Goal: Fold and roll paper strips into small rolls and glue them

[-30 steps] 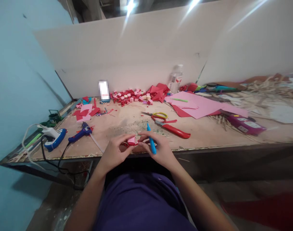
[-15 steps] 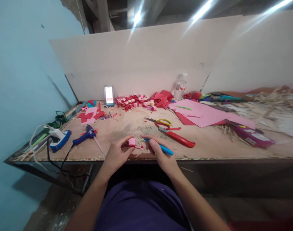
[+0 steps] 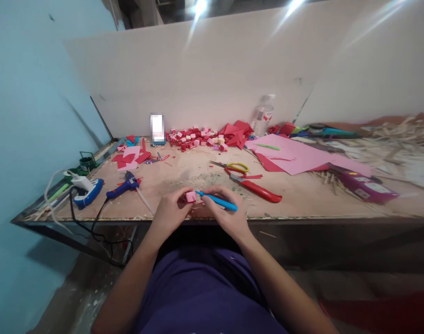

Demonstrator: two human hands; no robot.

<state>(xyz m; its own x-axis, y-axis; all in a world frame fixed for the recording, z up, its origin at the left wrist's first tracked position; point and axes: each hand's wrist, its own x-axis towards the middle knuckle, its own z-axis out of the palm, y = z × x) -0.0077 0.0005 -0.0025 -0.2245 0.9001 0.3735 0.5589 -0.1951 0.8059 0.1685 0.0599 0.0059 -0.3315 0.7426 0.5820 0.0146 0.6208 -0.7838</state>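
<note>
My left hand (image 3: 172, 209) grips a small pink and red paper cube (image 3: 191, 197) between thumb and fingers, close to the table's front edge. In my right hand (image 3: 229, 215) is a slim blue pen (image 3: 220, 201), held at a slant. Its tip points left and reaches the cube's upper right edge; whether it touches cannot be made out. Just beyond my right hand lie yellow-and-red-handled scissors (image 3: 234, 168) and a red-handled cutting tool (image 3: 258, 189).
A blue glue gun (image 3: 124, 185) and a blue-and-white power strip (image 3: 89, 194) with cables are at the left. Many paper cubes (image 3: 198, 139) are heaped at the back beside a phone (image 3: 158, 129). A plastic bottle (image 3: 263, 116) and pink sheets (image 3: 291, 155) stand and lie to the right.
My right hand has moved left with the blue pen, bringing its tip to the paper cube. The cube has turned slightly in my left hand. The camera view has tipped downward.
</note>
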